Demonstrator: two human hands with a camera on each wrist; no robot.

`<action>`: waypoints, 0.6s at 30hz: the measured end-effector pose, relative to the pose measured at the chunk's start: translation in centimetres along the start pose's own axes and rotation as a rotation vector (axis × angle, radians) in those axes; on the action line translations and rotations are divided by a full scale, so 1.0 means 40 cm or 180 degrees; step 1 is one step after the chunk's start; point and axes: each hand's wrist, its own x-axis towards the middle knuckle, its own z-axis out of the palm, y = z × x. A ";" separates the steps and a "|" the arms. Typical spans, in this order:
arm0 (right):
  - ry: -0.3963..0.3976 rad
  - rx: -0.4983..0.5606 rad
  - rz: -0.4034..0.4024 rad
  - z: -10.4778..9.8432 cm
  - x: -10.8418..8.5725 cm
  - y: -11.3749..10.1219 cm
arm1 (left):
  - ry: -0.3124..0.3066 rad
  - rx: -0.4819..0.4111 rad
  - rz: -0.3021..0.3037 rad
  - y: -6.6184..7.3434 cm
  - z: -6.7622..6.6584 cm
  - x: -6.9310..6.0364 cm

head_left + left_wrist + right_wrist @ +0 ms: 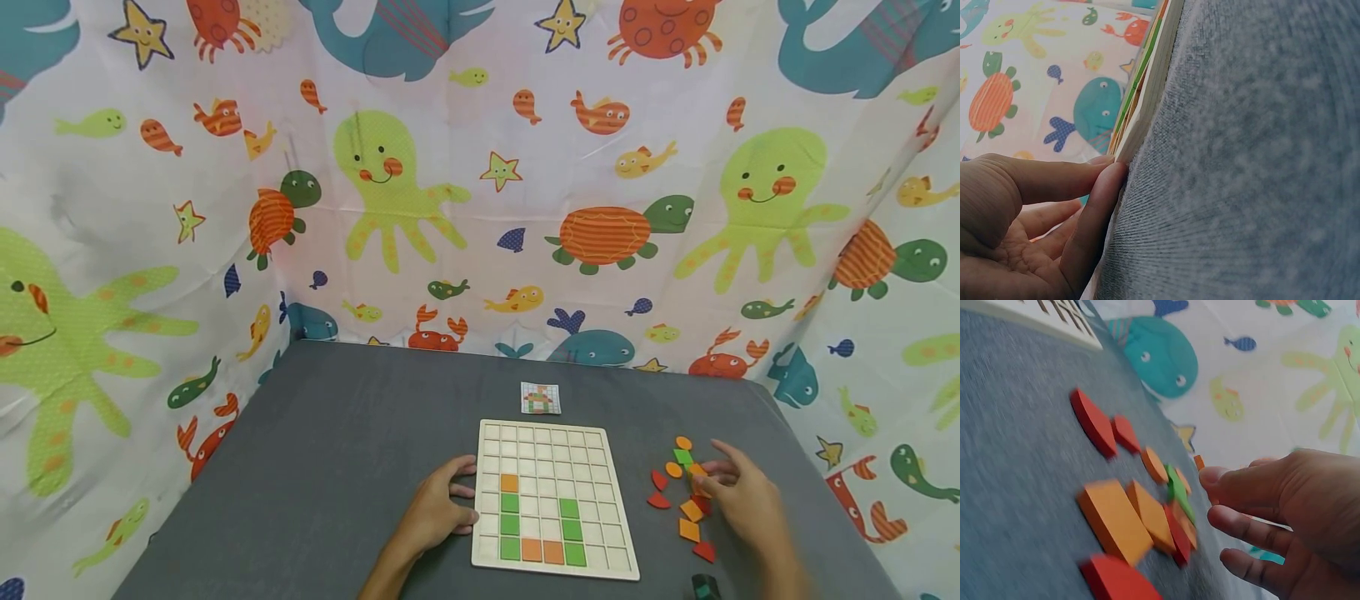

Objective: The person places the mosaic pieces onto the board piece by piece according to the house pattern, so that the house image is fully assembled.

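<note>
A pale wooden grid board (555, 500) lies on the grey table. Green squares (510, 525) form two columns on it, with orange squares (531, 550) between them at the bottom and one atop the left column. At the board's left edge my left hand (435, 510) pinches the rim; in the left wrist view, thumb and finger (1107, 187) meet there. To the right, my right hand (742, 492) hovers over loose pieces and pinches a small orange piece (1199, 462), mostly hidden by the fingertips. The other fingers of that hand (1254, 537) are loosely bent.
Loose red, orange and green pieces (689, 529) lie right of the board. A small pattern card (540, 398) is behind the board. Near the front edge sits a dark object (705, 586), partly cut off. A sea-animal curtain (450, 208) surrounds the table (337, 442).
</note>
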 end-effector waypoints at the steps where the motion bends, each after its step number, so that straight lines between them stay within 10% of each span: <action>1: -0.0017 0.0007 -0.0044 0.004 0.000 -0.010 | 0.0002 0.0004 0.0001 -0.001 0.000 0.001; 18: -0.0004 0.0210 -0.0781 0.099 -0.014 -0.153 | -0.0021 0.0001 0.0057 0.000 0.000 -0.004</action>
